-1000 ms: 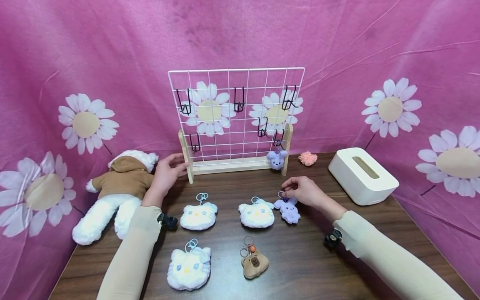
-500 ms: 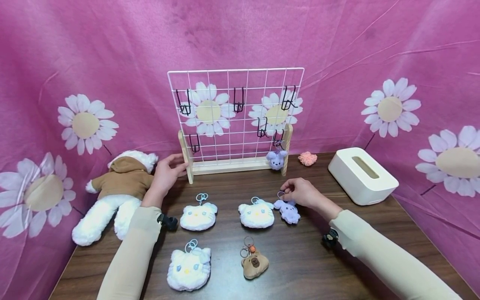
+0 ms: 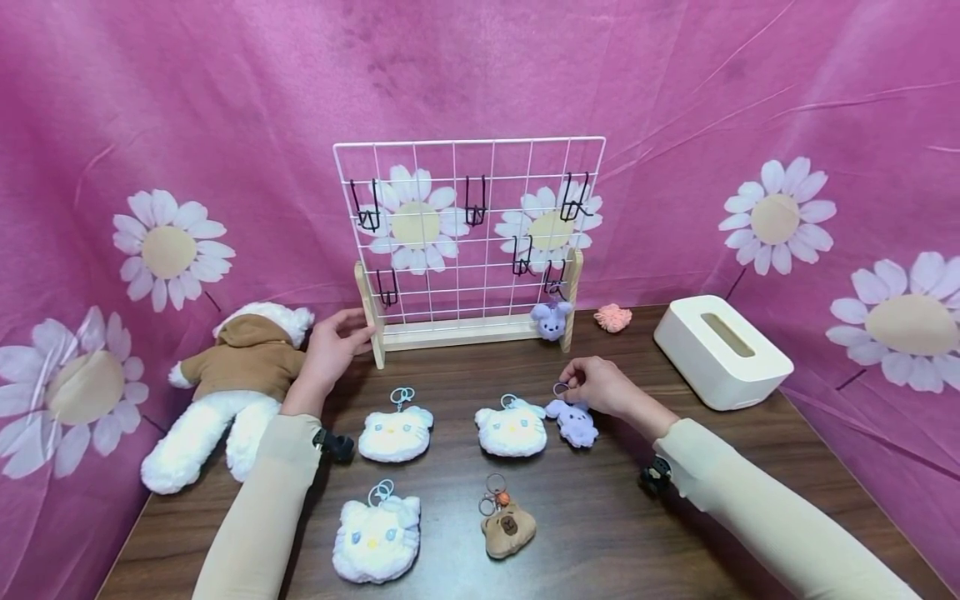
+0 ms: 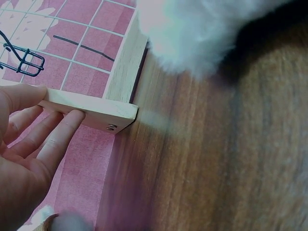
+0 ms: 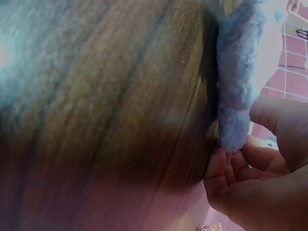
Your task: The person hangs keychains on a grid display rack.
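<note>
My left hand (image 3: 332, 348) touches the wooden left post (image 3: 369, 317) of a white wire grid rack (image 3: 454, 143); in the left wrist view, straight fingertips lie on the post's outer side and the thumb at its front edge. My right hand (image 3: 604, 387) pinches the ring end of a purple plush keychain (image 3: 577, 427) lying on the table. Up close in the right wrist view, curled fingers (image 5: 219, 163) meet below the fuzzy plush (image 5: 236, 72). A similar purple keychain (image 3: 551, 322) hangs from a low right black hook (image 3: 555, 277). The ring is partly hidden by the fingers.
White cat-face keychains lie at centre (image 3: 512, 432), left (image 3: 395, 434) and front left (image 3: 377, 539). A brown animal-head keychain (image 3: 508, 532) lies in front. A white plush bear (image 3: 251, 367) is left, a cream tissue box (image 3: 723, 354) right, a pink fuzzy piece (image 3: 612, 317) behind.
My right hand has lowered its wrist slightly while its fingertips stay at the purple keychain's ring. The left hand keeps its place on the post; the whole view shifts slightly.
</note>
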`<state>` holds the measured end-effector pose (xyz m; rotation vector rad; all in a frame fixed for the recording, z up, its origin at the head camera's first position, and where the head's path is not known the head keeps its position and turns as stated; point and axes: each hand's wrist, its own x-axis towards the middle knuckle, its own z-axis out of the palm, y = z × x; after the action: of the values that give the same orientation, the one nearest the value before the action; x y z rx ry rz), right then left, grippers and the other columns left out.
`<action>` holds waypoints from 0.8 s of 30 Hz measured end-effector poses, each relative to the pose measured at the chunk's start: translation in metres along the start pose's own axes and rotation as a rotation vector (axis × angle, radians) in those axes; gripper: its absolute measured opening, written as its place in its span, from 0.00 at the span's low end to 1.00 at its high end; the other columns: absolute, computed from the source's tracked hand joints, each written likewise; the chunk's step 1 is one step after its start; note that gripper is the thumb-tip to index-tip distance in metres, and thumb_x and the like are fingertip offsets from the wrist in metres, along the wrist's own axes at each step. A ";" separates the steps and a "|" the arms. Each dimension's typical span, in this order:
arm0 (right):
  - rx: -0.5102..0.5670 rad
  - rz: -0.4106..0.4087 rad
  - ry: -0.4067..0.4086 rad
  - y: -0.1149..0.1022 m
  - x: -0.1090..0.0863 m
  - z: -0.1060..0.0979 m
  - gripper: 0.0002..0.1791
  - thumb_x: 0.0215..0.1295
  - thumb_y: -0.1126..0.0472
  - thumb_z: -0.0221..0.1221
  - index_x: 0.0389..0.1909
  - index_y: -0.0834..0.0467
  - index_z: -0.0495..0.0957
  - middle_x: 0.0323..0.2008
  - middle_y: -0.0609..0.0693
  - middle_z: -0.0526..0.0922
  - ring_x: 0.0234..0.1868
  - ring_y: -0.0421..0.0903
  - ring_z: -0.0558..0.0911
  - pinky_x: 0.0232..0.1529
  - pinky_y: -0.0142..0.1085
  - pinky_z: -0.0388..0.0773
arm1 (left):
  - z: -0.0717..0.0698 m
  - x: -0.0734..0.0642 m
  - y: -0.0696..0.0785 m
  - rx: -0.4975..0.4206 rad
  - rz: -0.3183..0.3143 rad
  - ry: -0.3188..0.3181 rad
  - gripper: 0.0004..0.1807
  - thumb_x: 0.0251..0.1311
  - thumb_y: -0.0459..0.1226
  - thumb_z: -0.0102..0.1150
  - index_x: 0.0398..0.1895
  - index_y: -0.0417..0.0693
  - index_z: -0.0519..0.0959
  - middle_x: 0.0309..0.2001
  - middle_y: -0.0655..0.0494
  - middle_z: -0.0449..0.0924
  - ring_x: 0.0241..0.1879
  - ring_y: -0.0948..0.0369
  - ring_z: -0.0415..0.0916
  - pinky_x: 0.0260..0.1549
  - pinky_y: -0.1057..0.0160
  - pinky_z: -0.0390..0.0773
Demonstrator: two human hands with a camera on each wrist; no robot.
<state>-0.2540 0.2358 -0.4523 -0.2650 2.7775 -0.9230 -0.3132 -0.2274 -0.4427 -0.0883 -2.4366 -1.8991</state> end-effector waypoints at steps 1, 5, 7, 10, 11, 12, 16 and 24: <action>-0.003 -0.005 0.001 0.000 -0.001 0.000 0.10 0.64 0.64 0.77 0.42 0.61 0.87 0.33 0.48 0.83 0.36 0.41 0.79 0.38 0.30 0.78 | 0.000 0.000 0.000 -0.001 0.003 0.001 0.27 0.81 0.30 0.64 0.78 0.30 0.74 0.73 0.26 0.78 0.49 0.67 0.88 0.51 0.71 0.95; -0.017 -0.006 0.009 0.001 -0.002 0.001 0.10 0.64 0.64 0.77 0.42 0.60 0.86 0.33 0.48 0.84 0.36 0.42 0.79 0.38 0.31 0.78 | 0.000 -0.001 0.001 0.006 0.009 0.000 0.27 0.81 0.30 0.64 0.78 0.30 0.74 0.72 0.26 0.79 0.48 0.67 0.88 0.52 0.69 0.96; -0.028 -0.003 0.014 0.001 -0.001 0.001 0.11 0.64 0.63 0.77 0.41 0.60 0.85 0.33 0.48 0.84 0.36 0.42 0.79 0.39 0.31 0.78 | 0.000 -0.001 0.001 0.004 0.005 -0.001 0.27 0.81 0.30 0.64 0.78 0.31 0.74 0.73 0.27 0.79 0.50 0.63 0.89 0.55 0.66 0.96; -0.037 0.005 0.018 0.000 -0.001 0.001 0.11 0.64 0.63 0.77 0.41 0.59 0.85 0.34 0.48 0.84 0.36 0.42 0.80 0.40 0.32 0.79 | 0.000 -0.001 0.002 0.003 0.003 -0.004 0.27 0.81 0.31 0.64 0.78 0.31 0.73 0.73 0.27 0.78 0.50 0.63 0.89 0.55 0.66 0.96; -0.039 0.006 0.020 0.000 -0.001 0.001 0.11 0.64 0.63 0.77 0.41 0.59 0.84 0.34 0.49 0.85 0.37 0.42 0.80 0.40 0.32 0.79 | 0.000 -0.001 0.002 0.003 0.002 -0.003 0.27 0.81 0.31 0.64 0.78 0.31 0.74 0.73 0.27 0.78 0.50 0.63 0.89 0.55 0.66 0.96; -0.040 0.004 0.022 0.000 -0.002 0.001 0.11 0.64 0.63 0.77 0.41 0.59 0.84 0.34 0.49 0.85 0.37 0.43 0.80 0.40 0.32 0.79 | 0.001 -0.001 0.002 0.004 0.003 -0.005 0.28 0.81 0.31 0.64 0.78 0.31 0.73 0.73 0.26 0.78 0.50 0.64 0.89 0.55 0.67 0.96; -0.043 -0.001 0.030 -0.001 -0.003 0.001 0.12 0.64 0.63 0.77 0.42 0.59 0.83 0.35 0.50 0.85 0.37 0.43 0.81 0.39 0.32 0.79 | 0.001 0.001 0.001 0.006 0.001 0.003 0.27 0.81 0.31 0.64 0.78 0.31 0.74 0.73 0.27 0.79 0.47 0.68 0.89 0.53 0.68 0.96; -0.029 -0.015 0.041 0.000 -0.005 0.003 0.13 0.64 0.65 0.77 0.43 0.59 0.82 0.35 0.50 0.86 0.36 0.43 0.80 0.38 0.32 0.78 | 0.001 -0.001 0.002 0.007 -0.002 0.002 0.28 0.80 0.31 0.65 0.78 0.31 0.74 0.73 0.27 0.78 0.52 0.60 0.90 0.55 0.64 0.96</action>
<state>-0.2485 0.2350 -0.4539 -0.2755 2.8323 -0.9020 -0.3123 -0.2263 -0.4409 -0.0833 -2.4427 -1.8901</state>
